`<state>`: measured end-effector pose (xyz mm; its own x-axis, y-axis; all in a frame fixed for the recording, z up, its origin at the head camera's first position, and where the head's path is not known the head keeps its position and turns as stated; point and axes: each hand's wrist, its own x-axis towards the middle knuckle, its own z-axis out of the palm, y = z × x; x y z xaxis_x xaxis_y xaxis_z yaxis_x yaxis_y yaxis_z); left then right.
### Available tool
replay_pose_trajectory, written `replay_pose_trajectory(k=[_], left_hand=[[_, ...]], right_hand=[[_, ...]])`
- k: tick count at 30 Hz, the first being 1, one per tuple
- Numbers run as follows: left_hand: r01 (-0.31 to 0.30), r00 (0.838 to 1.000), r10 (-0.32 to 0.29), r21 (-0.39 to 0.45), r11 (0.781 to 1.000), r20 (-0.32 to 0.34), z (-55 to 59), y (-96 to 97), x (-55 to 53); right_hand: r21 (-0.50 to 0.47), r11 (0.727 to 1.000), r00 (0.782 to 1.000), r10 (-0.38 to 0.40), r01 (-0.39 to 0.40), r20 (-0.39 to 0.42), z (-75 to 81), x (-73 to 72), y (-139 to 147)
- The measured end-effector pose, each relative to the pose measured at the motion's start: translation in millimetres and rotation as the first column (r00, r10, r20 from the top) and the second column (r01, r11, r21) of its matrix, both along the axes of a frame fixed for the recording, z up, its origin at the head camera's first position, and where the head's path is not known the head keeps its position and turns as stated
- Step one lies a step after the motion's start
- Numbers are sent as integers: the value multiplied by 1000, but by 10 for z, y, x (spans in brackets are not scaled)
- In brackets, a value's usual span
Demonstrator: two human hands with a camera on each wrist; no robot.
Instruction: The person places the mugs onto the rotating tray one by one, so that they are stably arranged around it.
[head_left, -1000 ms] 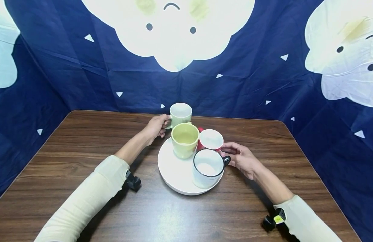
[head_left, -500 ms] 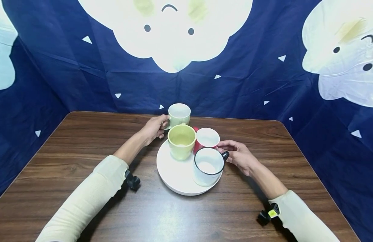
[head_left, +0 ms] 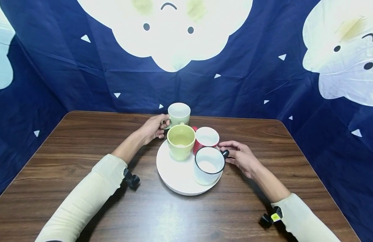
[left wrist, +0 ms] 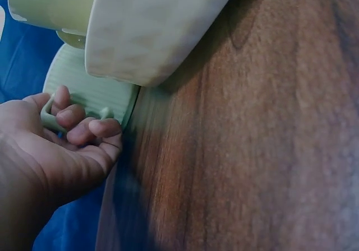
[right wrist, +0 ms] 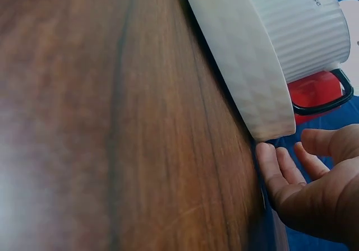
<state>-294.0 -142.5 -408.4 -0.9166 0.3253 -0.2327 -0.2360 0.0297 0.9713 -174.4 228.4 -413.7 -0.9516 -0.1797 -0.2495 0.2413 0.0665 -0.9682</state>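
A round white tray (head_left: 174, 174) with a faceted side bears a yellow-green mug (head_left: 181, 143), a red mug (head_left: 197, 145) that is white inside, and a white mug (head_left: 208, 168) with a black rim and handle. Behind the tray stands a pale green ribbed mug (head_left: 179, 116). My left hand (head_left: 153, 128) grips its handle, fingers curled through it, as the left wrist view shows. At the tray's far right, my right hand (head_left: 239, 156) has loosely bent fingers, fingertips right at the tray's edge. The right wrist view shows these fingers (right wrist: 270, 161) beside the tray's side.
The wooden table (head_left: 92, 141) reaches back to a dark blue cloth (head_left: 138, 80) with white clouds, which also hangs along both sides. Small black devices are strapped to both wrists.
The tray has turned slightly counterclockwise: the yellow-green and red mugs shifted left, the white mug slightly right. My right hand moved a little left. The left hand keeps its hold.
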Motion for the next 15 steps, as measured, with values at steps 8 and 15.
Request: replay_pose_trajectory(k=[8,15], left_hand=[[-18,999,14,67,998,51,-19,27,-19],[-20,998,13,120,993,61,-64,4,-22]], right_hand=[[-6,999,999,36,-36,5,3,165,117],[-59,995,997,81,-81,-10,-10,285,134]])
